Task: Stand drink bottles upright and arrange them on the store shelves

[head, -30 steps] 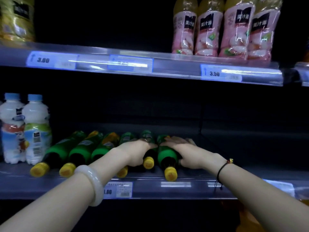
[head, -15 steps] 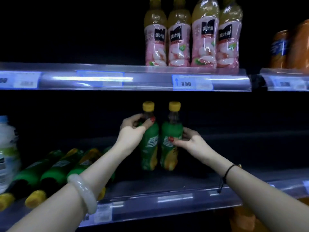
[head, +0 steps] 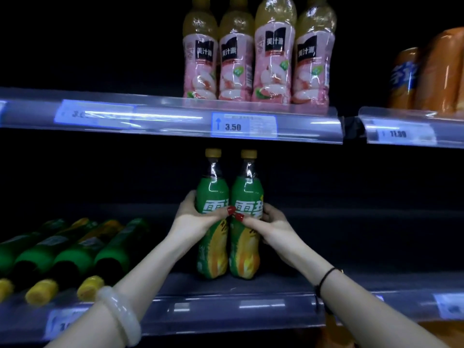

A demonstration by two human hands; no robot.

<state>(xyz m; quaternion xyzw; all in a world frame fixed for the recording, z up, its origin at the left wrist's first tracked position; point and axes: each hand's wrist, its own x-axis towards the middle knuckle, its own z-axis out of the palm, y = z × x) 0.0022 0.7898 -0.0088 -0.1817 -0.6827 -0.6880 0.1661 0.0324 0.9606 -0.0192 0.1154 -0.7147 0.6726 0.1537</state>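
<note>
Green bottles (head: 229,222) upright, touching, left hand (head: 193,218) and right hand (head: 273,226) fingers wrapped around them.

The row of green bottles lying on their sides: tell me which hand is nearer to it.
Left. The left hand grips an upright bottle just right of the lying bottles; the right hand is farther right, holding the second upright bottle.
</note>
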